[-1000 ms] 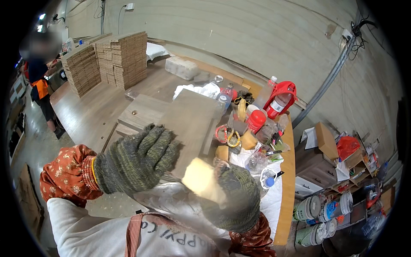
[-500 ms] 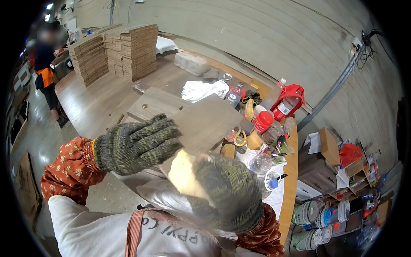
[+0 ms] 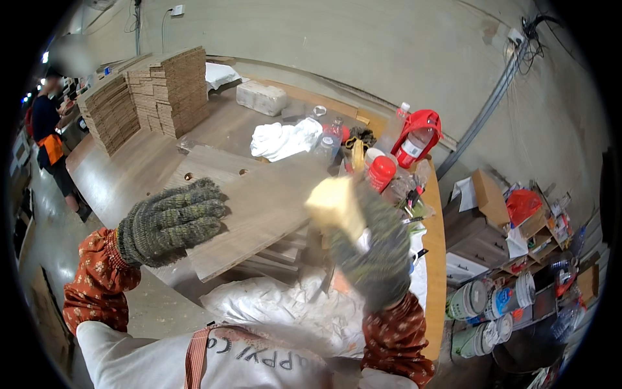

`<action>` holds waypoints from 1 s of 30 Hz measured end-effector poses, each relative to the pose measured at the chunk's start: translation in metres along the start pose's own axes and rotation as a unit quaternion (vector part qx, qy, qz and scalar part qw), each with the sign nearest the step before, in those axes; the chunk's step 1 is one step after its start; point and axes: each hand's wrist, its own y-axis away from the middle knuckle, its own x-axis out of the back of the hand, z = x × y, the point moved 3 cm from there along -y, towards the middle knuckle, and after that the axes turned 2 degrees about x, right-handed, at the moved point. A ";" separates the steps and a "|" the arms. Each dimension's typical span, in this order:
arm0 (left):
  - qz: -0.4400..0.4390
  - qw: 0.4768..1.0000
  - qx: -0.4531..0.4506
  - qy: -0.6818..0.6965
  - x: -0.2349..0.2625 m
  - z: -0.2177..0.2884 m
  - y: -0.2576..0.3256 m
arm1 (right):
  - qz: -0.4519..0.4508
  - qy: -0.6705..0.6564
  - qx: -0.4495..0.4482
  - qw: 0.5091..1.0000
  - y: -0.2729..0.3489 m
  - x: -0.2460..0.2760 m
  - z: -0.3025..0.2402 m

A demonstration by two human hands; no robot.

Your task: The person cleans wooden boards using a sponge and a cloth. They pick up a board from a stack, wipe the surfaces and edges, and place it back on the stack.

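Observation:
My left hand, in a dark green knitted glove, rests at the left edge of a flat brown wood-grain board with its fingers stretched out. A pale yellow sponge block is gripped in my right hand, gloved alike and smeared by motion, by the board's right edge; whether the sponge touches it I cannot tell. Under that board lie others, one with round holes showing at the far side. Crumpled white plastic sheeting lies between the boards and my body.
Tall stacks of brown panels stand at the far left of the table. A white cloth, a red-lidded container, bottles and tools crowd the right side. Buckets stand beyond the table's right edge. A person stands at far left.
My right hand has swept the sponge from the board's near corner away from me to its right edge. The whole view has shifted slightly; my left hand stays by the board's left side.

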 end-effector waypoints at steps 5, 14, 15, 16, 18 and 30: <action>0.005 0.999 0.005 -0.039 0.011 -0.001 0.002 | 0.133 0.008 -0.207 0.969 0.035 0.024 0.070; 0.193 0.960 0.149 -0.136 -0.002 0.012 0.051 | -0.173 0.418 -0.230 0.862 0.104 0.001 0.078; 0.210 0.952 0.185 -0.126 -0.004 0.020 0.059 | -0.225 0.389 -0.272 0.851 0.117 -0.015 0.086; 0.223 0.941 0.223 -0.119 -0.004 0.028 0.063 | -0.275 0.358 -0.313 0.836 0.132 -0.030 0.096; 0.283 0.922 0.251 -0.080 -0.007 0.033 0.091 | -0.319 0.361 -0.302 0.823 0.140 -0.044 0.092; 0.217 0.959 0.184 0.000 -0.016 0.008 0.044 | -0.396 0.162 -0.272 0.862 0.184 -0.030 -0.015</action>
